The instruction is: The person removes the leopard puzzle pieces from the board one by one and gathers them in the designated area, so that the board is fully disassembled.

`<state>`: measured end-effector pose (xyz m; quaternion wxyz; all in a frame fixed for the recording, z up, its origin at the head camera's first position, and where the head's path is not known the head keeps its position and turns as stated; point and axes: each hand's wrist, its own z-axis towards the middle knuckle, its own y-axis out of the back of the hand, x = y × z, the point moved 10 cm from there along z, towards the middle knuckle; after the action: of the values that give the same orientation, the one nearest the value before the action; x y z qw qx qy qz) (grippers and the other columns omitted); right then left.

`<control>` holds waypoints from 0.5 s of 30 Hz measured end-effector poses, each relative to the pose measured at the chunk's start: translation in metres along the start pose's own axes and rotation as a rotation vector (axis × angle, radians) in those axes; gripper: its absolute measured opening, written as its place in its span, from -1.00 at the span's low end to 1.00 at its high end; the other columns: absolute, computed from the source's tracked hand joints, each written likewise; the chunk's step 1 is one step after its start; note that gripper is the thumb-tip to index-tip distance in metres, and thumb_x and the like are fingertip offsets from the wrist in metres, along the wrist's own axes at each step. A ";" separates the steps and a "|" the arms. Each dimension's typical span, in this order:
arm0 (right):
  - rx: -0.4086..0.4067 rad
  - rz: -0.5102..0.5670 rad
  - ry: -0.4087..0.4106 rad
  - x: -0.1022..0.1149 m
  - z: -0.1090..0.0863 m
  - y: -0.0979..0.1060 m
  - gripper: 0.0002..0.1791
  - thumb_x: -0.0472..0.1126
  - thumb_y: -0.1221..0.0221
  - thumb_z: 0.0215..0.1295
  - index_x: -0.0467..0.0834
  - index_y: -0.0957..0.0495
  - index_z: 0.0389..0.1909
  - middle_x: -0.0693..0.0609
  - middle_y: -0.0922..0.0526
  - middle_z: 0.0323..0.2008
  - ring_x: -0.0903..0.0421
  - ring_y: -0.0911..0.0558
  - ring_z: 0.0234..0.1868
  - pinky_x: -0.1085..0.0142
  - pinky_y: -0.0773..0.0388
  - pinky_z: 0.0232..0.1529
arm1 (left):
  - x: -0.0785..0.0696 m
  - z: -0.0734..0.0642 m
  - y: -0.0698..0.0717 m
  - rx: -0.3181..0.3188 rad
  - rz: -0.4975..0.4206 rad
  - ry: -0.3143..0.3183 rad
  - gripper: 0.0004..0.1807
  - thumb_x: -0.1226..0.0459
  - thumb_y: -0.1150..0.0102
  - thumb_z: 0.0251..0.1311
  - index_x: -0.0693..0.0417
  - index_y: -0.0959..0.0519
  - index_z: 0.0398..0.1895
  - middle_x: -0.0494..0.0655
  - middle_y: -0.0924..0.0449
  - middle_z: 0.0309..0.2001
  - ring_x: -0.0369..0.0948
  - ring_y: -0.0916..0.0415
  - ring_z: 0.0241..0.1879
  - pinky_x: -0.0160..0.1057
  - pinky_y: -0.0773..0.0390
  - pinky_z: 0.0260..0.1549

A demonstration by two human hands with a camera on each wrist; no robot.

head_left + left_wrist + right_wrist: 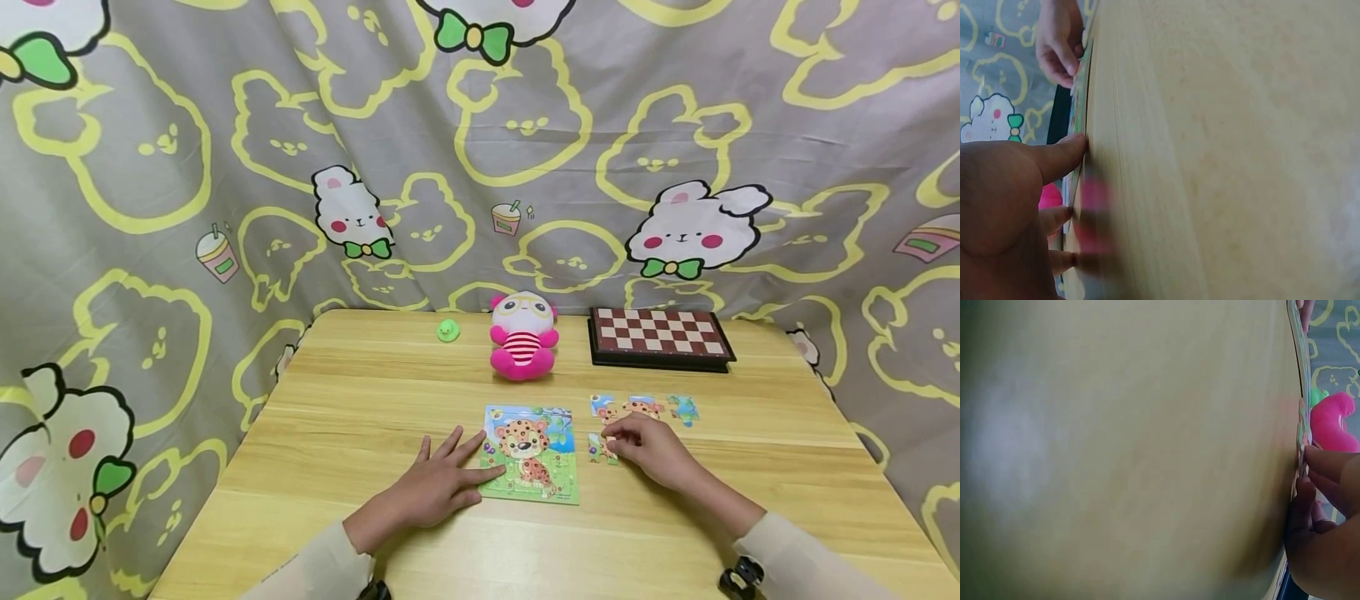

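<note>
In the head view, the puzzle (534, 467) lies flat on the table (360, 392) between the hands, likely set there so both can reach it. The left hand (435, 487) is spread, its fingertips on the puzzle's left edge, probably to steady it. The right hand (652, 450) pinches a piece (594, 448) just beside the puzzle's right edge; a fingertip hold suits something so small and flat. The other pieces (642, 406) lie just beyond, handy for that hand. The panda (525, 342), duck (447, 332) and chessboard (660, 332) sit farther back, perhaps out of the way. The puzzle shows an orange spotted cub on green grass, with faint seams

In the left wrist view, thumb and fingers meet the puzzle's thin side; its face is too edge-on to read

In the right wrist view, thumb and forefinger close on the thin piece; whether it is lifted, I cannot tell
</note>
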<state>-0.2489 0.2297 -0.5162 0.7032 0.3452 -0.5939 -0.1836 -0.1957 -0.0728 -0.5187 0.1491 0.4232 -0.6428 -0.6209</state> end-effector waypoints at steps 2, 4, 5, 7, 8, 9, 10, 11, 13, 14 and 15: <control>0.003 -0.008 -0.001 -0.001 0.000 0.000 -0.84 -0.25 -0.36 0.35 -0.08 -0.77 -0.09 0.14 -0.63 -0.28 0.25 -0.43 -0.39 0.36 -0.40 -0.38 | 0.000 0.000 0.000 0.000 0.001 0.000 -0.45 -0.08 0.05 0.54 -0.66 -0.23 0.54 -0.08 0.16 0.69 0.24 0.28 0.62 0.63 0.10 0.30; 0.007 -0.013 -0.001 -0.002 0.000 0.001 -0.84 -0.24 -0.36 0.35 -0.07 -0.77 -0.08 0.14 -0.63 -0.27 0.26 -0.43 -0.39 0.36 -0.40 -0.39 | 0.000 0.000 0.000 0.000 0.000 -0.001 -0.45 -0.08 0.05 0.55 -0.66 -0.23 0.54 -0.08 0.17 0.69 0.24 0.28 0.62 0.63 0.10 0.30; 0.010 -0.013 -0.001 -0.002 0.000 0.001 -0.84 -0.23 -0.36 0.35 -0.06 -0.77 -0.08 0.14 -0.64 -0.26 0.26 -0.43 -0.39 0.36 -0.40 -0.39 | 0.000 0.000 -0.001 0.001 -0.001 -0.002 -0.45 -0.08 0.05 0.55 -0.66 -0.23 0.54 -0.08 0.17 0.69 0.24 0.28 0.62 0.63 0.10 0.30; 0.012 -0.011 0.001 -0.003 0.000 0.002 -0.84 -0.23 -0.36 0.36 -0.05 -0.77 -0.08 0.14 -0.65 -0.24 0.26 -0.43 -0.38 0.36 -0.40 -0.39 | 0.000 0.000 -0.001 0.000 -0.002 -0.002 -0.45 -0.08 0.05 0.55 -0.66 -0.22 0.54 -0.08 0.17 0.69 0.24 0.28 0.62 0.63 0.10 0.30; 0.012 -0.011 0.004 -0.003 0.000 0.002 -0.84 -0.24 -0.35 0.36 -0.05 -0.77 -0.08 0.14 -0.66 -0.23 0.26 -0.43 -0.38 0.36 -0.41 -0.38 | 0.000 0.000 -0.001 -0.001 -0.003 -0.002 -0.45 -0.08 0.05 0.55 -0.66 -0.23 0.54 -0.08 0.17 0.69 0.24 0.28 0.62 0.63 0.10 0.30; 0.012 -0.010 0.007 -0.003 0.000 0.003 -0.84 -0.25 -0.35 0.36 -0.05 -0.77 -0.08 0.13 -0.66 -0.23 0.25 -0.44 -0.38 0.36 -0.41 -0.38 | 0.000 0.000 -0.001 -0.001 -0.003 -0.002 -0.45 -0.08 0.05 0.55 -0.66 -0.23 0.54 -0.08 0.16 0.69 0.24 0.28 0.62 0.63 0.10 0.30; 0.012 -0.009 0.009 -0.003 0.000 0.003 -0.84 -0.26 -0.35 0.36 -0.06 -0.77 -0.08 0.13 -0.66 -0.23 0.25 -0.44 -0.37 0.36 -0.42 -0.38 | 0.000 0.000 -0.001 -0.001 -0.003 -0.001 -0.45 -0.08 0.05 0.55 -0.66 -0.23 0.54 -0.08 0.16 0.69 0.24 0.28 0.63 0.63 0.10 0.30; 0.013 -0.011 0.007 -0.004 -0.001 0.004 -0.84 -0.27 -0.35 0.35 -0.06 -0.77 -0.09 0.14 -0.66 -0.23 0.25 -0.44 -0.37 0.36 -0.42 -0.37 | 0.000 0.000 -0.001 -0.001 -0.002 0.000 -0.45 -0.09 0.06 0.55 -0.67 -0.22 0.54 -0.08 0.16 0.69 0.24 0.28 0.63 0.63 0.10 0.30; 0.015 -0.015 0.001 -0.005 -0.001 0.004 -0.84 -0.29 -0.35 0.35 -0.06 -0.77 -0.09 0.14 -0.66 -0.24 0.25 -0.45 -0.36 0.36 -0.44 -0.37 | 0.001 0.000 -0.001 0.001 0.001 0.002 -0.46 -0.09 0.06 0.55 -0.67 -0.22 0.54 -0.08 0.17 0.69 0.24 0.28 0.63 0.62 0.10 0.31; 0.016 -0.017 -0.001 -0.006 -0.001 0.004 -0.84 -0.30 -0.34 0.35 -0.06 -0.77 -0.10 0.14 -0.66 -0.24 0.24 -0.46 -0.36 0.36 -0.44 -0.37 | 0.001 0.000 -0.001 0.002 0.003 0.003 -0.46 -0.09 0.06 0.55 -0.67 -0.22 0.54 -0.09 0.17 0.69 0.24 0.28 0.63 0.62 0.10 0.31; 0.016 -0.017 -0.005 -0.007 -0.001 0.004 -0.84 -0.30 -0.34 0.35 -0.07 -0.77 -0.10 0.14 -0.65 -0.25 0.24 -0.46 -0.37 0.36 -0.44 -0.37 | 0.001 0.000 -0.001 0.003 0.003 0.004 -0.46 -0.09 0.06 0.55 -0.67 -0.22 0.54 -0.09 0.17 0.69 0.23 0.28 0.63 0.62 0.10 0.31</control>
<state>-0.2502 0.2368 -0.5185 0.6972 0.3554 -0.5943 -0.1855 -0.1960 -0.0730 -0.5196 0.1509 0.4236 -0.6441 -0.6189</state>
